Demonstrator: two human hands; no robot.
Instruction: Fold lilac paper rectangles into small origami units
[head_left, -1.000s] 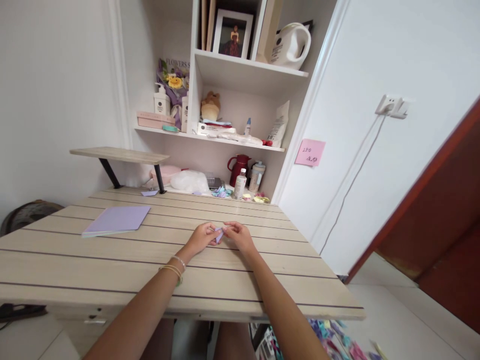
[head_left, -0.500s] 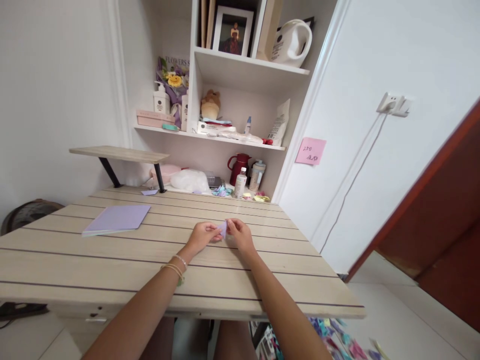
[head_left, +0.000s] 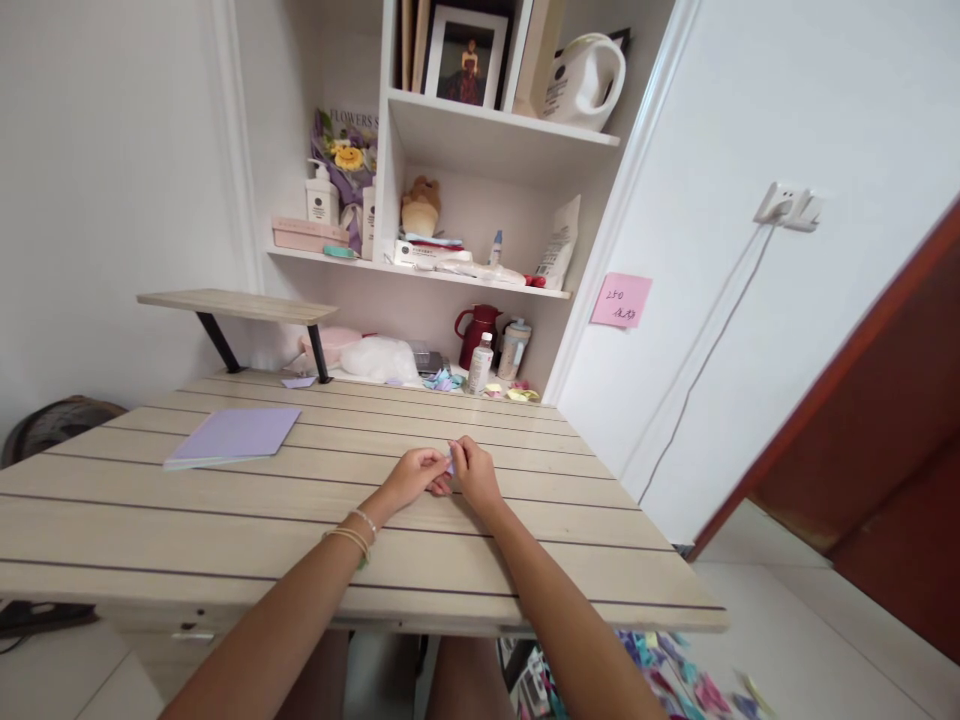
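Observation:
A small folded piece of purple paper [head_left: 450,466] is pinched between my two hands, just above the middle of the wooden table [head_left: 315,535]. My left hand [head_left: 416,475] grips it from the left, thumb and fingers together. From the right, my right hand [head_left: 474,474] holds it by the upper edge. Most of the paper is hidden behind my fingers. To the left lies a stack of purple paper sheets [head_left: 236,435], with paler sheets under the top one.
A raised wooden shelf [head_left: 236,305] on black legs stands at the back left, a purple paper piece [head_left: 298,382] beside it. Along the back are a plastic bottle [head_left: 480,365], a red jug [head_left: 477,332] and folded paper bits [head_left: 442,380]. Colourful paper pieces [head_left: 675,675] lie on the floor at right.
My hands have come closer together, and less of the purple paper shows between them. My left fingers have curled further around it. The stack of sheets stays put.

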